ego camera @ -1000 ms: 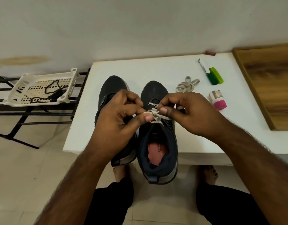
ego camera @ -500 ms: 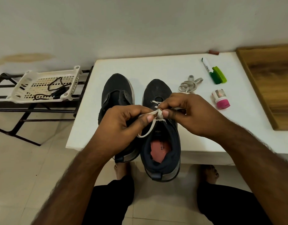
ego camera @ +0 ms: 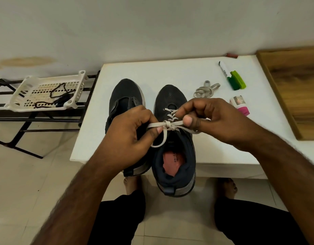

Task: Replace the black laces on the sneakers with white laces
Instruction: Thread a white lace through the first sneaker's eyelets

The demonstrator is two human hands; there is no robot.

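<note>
Inside white basket [ego camera: 78,80] on rack, black laces [ego camera: 58,96].

We see the left hand [ego camera: 129,137] and right hand [ego camera: 211,119] pinching a white lace [ego camera: 167,125] bow over the right sneaker [ego camera: 173,156] (spare lace [ego camera: 204,90] at one o'clock).

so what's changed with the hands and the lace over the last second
The left hand and right hand have drawn apart, pulling the white lace on the right sneaker into a tight knot, with a loop now hanging below. Both hands keep their pinch. The left sneaker, spare lace and basket stayed put.
</note>
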